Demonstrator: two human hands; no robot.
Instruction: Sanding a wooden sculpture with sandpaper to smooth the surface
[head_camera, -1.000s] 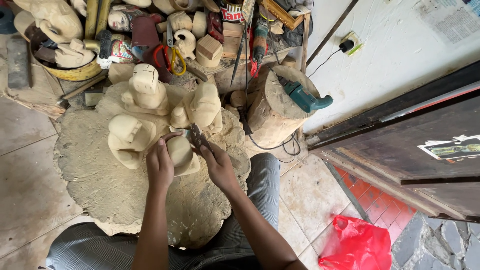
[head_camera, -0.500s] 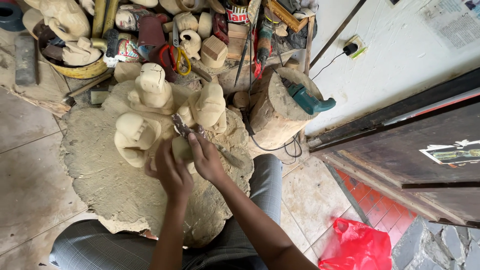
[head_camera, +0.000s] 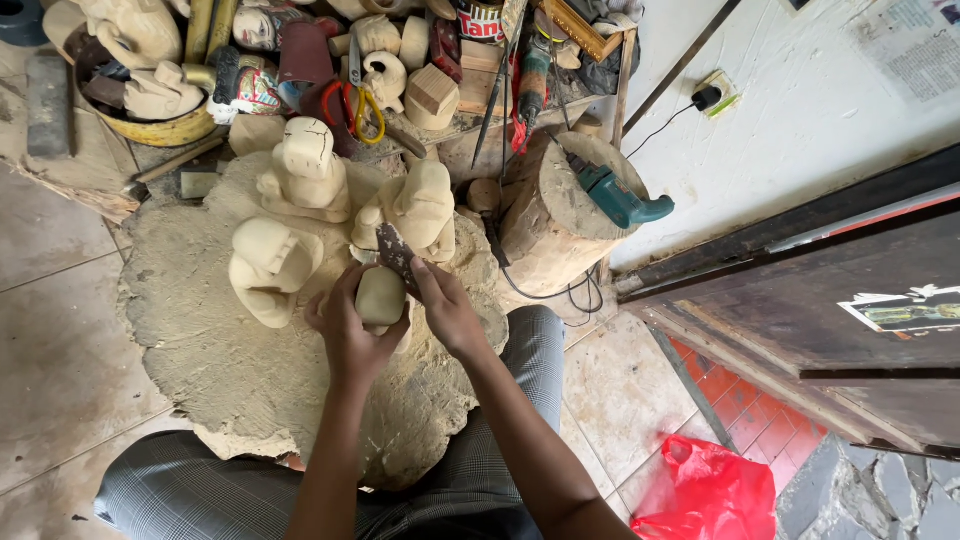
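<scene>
Nearest the camera, grey checked trousers (head_camera: 200, 490) cover the person's legs, and both bare forearms reach forward over them onto a wide mat of pale sawdust (head_camera: 200, 340) spread on the tiled floor (head_camera: 50, 330).

The left hand (head_camera: 350, 335) is curled shut around a small rounded wooden piece (head_camera: 381, 296), with the fingers wrapped about its lower half and the top standing clear. The right hand (head_camera: 448, 310) is closed in a pinch on a dark strip of sandpaper (head_camera: 397, 255), which lies against the upper right edge of the wooden piece and pokes up beyond it.

Just beyond the hands, three pale carved figures stand on the sawdust: one at the left (head_camera: 268, 265), one behind it (head_camera: 305, 170) and one at the right (head_camera: 415, 210), the last just behind the sandpaper.

To the right of them stands a tree-stump block (head_camera: 550, 235) with a teal power drill (head_camera: 620, 195) lying on top, and a black cable (head_camera: 545, 295) trails down its side.

Farther back, a yellow bowl (head_camera: 150, 130) holds more carved pieces, and scissors with red and yellow handles (head_camera: 350, 105) lie among blocks and tools. A white wall (head_camera: 800, 110) carries a socket (head_camera: 712, 95), and a red plastic bag (head_camera: 705, 490) lies on the floor at lower right beside a dark wooden door (head_camera: 850, 300).
</scene>
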